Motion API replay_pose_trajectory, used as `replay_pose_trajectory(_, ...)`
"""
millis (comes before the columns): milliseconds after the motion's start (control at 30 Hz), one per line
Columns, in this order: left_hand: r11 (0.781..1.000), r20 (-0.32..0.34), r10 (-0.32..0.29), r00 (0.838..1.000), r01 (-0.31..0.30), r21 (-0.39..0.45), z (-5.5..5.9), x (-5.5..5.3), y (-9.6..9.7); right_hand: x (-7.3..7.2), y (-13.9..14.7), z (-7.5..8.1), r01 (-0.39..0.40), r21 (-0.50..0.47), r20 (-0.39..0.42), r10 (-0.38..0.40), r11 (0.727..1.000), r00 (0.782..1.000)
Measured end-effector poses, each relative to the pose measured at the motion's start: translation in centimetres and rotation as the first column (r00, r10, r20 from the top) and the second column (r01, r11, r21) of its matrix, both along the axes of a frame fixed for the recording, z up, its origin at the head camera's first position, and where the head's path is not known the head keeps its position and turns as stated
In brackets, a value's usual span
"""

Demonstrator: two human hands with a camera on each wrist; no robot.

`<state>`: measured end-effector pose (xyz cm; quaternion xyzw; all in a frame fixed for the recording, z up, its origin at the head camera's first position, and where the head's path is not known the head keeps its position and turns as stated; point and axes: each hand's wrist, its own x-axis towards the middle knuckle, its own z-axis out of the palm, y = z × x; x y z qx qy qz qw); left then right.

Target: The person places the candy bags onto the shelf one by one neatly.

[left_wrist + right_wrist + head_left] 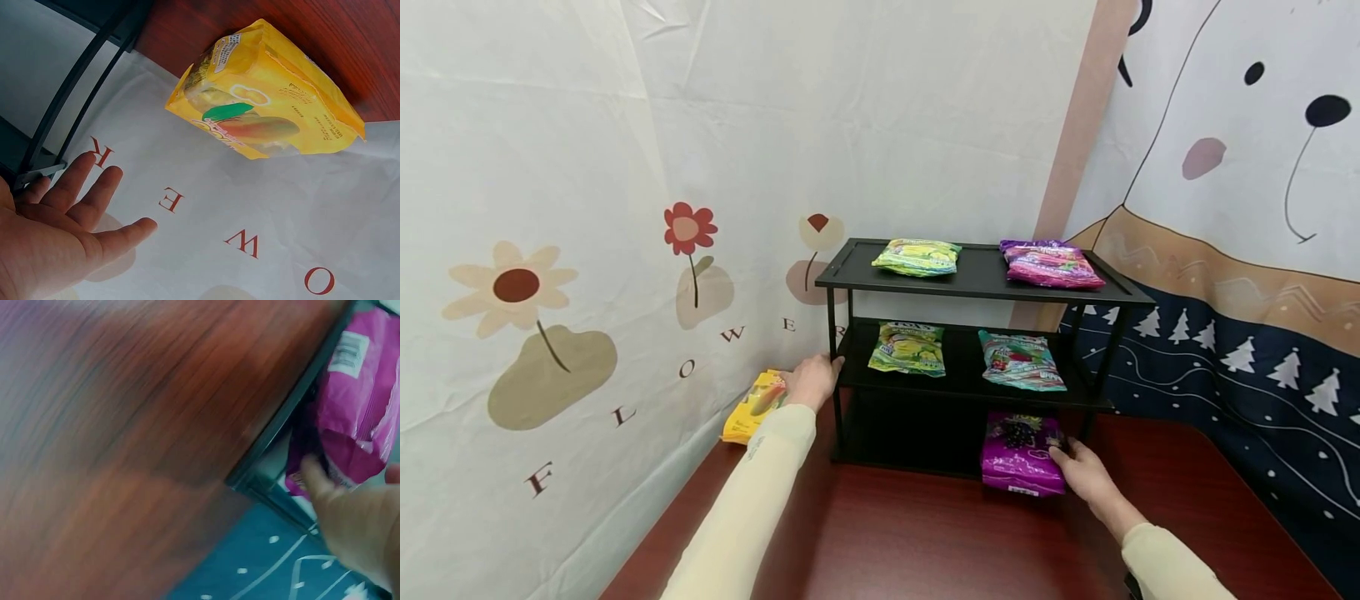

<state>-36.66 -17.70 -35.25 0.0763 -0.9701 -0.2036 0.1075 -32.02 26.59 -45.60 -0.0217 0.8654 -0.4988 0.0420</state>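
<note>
My left hand (812, 382) is at the left front post of a black three-tier rack (917, 290). Its thumb and index finger pinch the post at the middle shelf, and the other fingers (100, 197) spread away from it. A yellow snack bag with a mango picture (269, 106) stands beside this hand, against the wall cloth. With my right hand (1086, 475) I grip the right side of a purple bag with a dark grape picture (1022, 467). That bag sits at the right of the bottom shelf, its front end over the shelf's front edge.
On the top shelf lie a yellow-green bag (917, 257) and a pink-purple bag (1052, 264). The middle shelf bears a green-yellow bag (908, 348) and a teal bag (1021, 360). The rack stands on a reddish-brown table (925, 542), backed by printed cloth (925, 125).
</note>
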Motion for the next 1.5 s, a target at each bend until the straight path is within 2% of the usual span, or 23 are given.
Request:
replay_pose_trajectory(67,1.000,-0.001,0.000,1.000,0.000,-0.001,0.0,0.0,0.0,0.5,-0.4,0.1,0.019,0.164,-0.069,-0.007,0.986,0.998)
replay_pose_trajectory(133,1.000,-0.003,0.000,1.000,0.000,-0.003,0.1,0.1,0.1,0.9,-0.7,0.2,0.041,0.285,-0.133,-0.003,0.958,0.991)
replay_pose_trajectory(300,1.000,-0.001,-0.001,1.000,0.001,0.003,0.1,0.0,0.0,1.9,-1.6,0.0,0.083,0.407,-0.242,0.020,0.909,0.970)
replay_pose_trajectory(433,1.000,0.004,-0.001,1.000,0.001,0.012,0.0,-0.1,0.0,2.5,-2.1,-0.3,0.121,0.483,-0.361,0.071,0.867,0.930)
replay_pose_trajectory(567,1.000,0.002,-0.002,1.000,0.002,0.005,0.2,-0.1,0.0,3.1,-2.8,-0.6,0.147,0.548,-0.494,0.176,0.823,0.852)
replay_pose_trajectory(633,1.000,-0.001,-0.004,1.000,0.004,0.003,0.3,-0.1,0.1,3.3,-3.2,-0.8,0.161,0.591,-0.539,0.238,0.791,0.808)
replay_pose_trajectory(700,1.000,0.000,-0.006,1.000,0.006,0.007,0.2,0.0,0.1,3.5,-3.5,-1.0,0.178,0.636,-0.571,0.303,0.751,0.763)
replay_pose_trajectory(833,1.000,-0.004,-0.009,1.000,0.009,0.009,0.0,0.0,0.0,3.9,-3.9,-1.6,0.229,0.722,-0.603,0.431,0.653,0.671)
replay_pose_trajectory(900,1.000,-0.006,-0.010,1.000,0.010,0.010,0.0,0.0,0.0,4.1,-4.0,-1.9,0.265,0.740,-0.623,0.479,0.618,0.619)
replay_pose_trajectory(967,1.000,-0.009,-0.011,1.000,0.011,0.011,-0.1,-0.1,0.0,4.2,-4.1,-2.2,0.298,0.751,-0.631,0.507,0.590,0.587)
replay_pose_trajectory(1067,1.000,-0.013,-0.010,1.000,0.010,0.014,-0.1,0.0,0.0,4.3,-4.1,-2.6,0.334,0.762,-0.631,0.521,0.555,0.575)
replay_pose_trajectory(1167,1.000,-0.018,-0.009,1.000,0.009,0.014,-0.1,0.0,0.0,4.3,-4.2,-2.9,0.348,0.786,-0.606,0.527,0.511,0.596)
replay_pose_trajectory(1267,1.000,-0.016,-0.012,1.000,0.012,0.015,-0.1,0.0,0.0,4.3,-4.2,-3.1,0.343,0.806,-0.581,0.535,0.482,0.614)
replay_pose_trajectory(1400,1.000,-0.013,-0.017,1.000,0.017,0.013,-0.1,0.1,0.0,4.1,-4.1,-3.2,0.319,0.825,-0.554,0.558,0.466,0.618)
replay_pose_trajectory(1467,1.000,-0.013,-0.018,1.000,0.018,0.013,-0.1,0.1,0.0,3.9,-4.0,-3.2,0.314,0.828,-0.551,0.574,0.464,0.606)
replay_pose_trajectory(1500,1.000,-0.013,-0.018,1.000,0.018,0.011,-0.1,0.1,-0.1,3.8,-3.9,-3.2,0.316,0.827,-0.554,0.584,0.464,0.593)
